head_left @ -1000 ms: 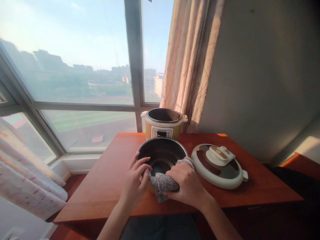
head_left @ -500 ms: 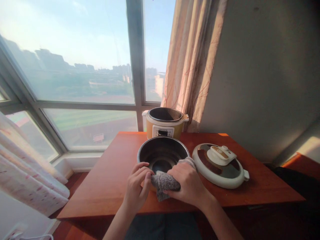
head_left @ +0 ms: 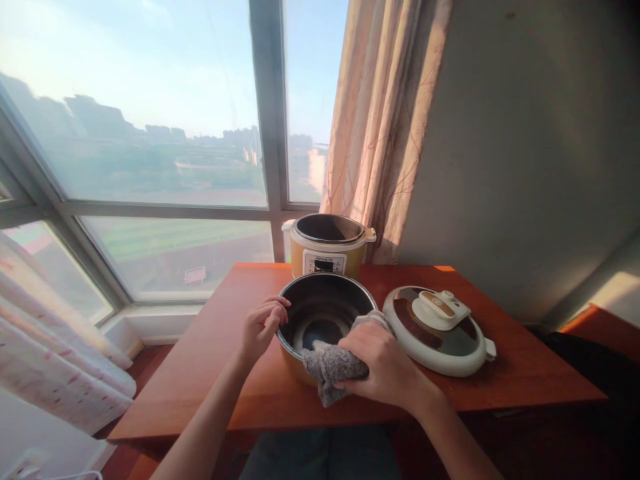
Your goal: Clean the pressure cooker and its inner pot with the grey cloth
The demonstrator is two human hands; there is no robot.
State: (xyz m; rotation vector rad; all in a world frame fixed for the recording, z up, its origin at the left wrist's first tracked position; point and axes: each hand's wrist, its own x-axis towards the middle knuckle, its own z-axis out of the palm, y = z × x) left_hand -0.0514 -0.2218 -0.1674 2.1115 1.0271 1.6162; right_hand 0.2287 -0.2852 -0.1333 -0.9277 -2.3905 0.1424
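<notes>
A dark inner pot (head_left: pixel 320 303) with a shiny rim stands on the wooden table, its mouth facing up. My left hand (head_left: pixel 261 328) is closed on the left side of its rim, fingertips just over the edge. At the near right of the rim, my right hand (head_left: pixel 380 363) is wrapped round a grey cloth (head_left: pixel 333 368). The cloth drapes over the near edge and hangs down outside, covering part of the rim. Behind the pot stands the yellow and white cooker body (head_left: pixel 325 257), uncovered, its control panel facing me.
The white cooker lid (head_left: pixel 435 340) lies on the table (head_left: pixel 210 373) to the right of the pot, handle up. Beyond the table are a large window (head_left: pixel 170 167) and a beige curtain (head_left: pixel 380 120). A grey wall (head_left: pixel 510 167) rises on the right.
My left hand has moved left and up, off the cloth at the near edge and onto the left rim. My right hand and the cloth have shifted slightly right.
</notes>
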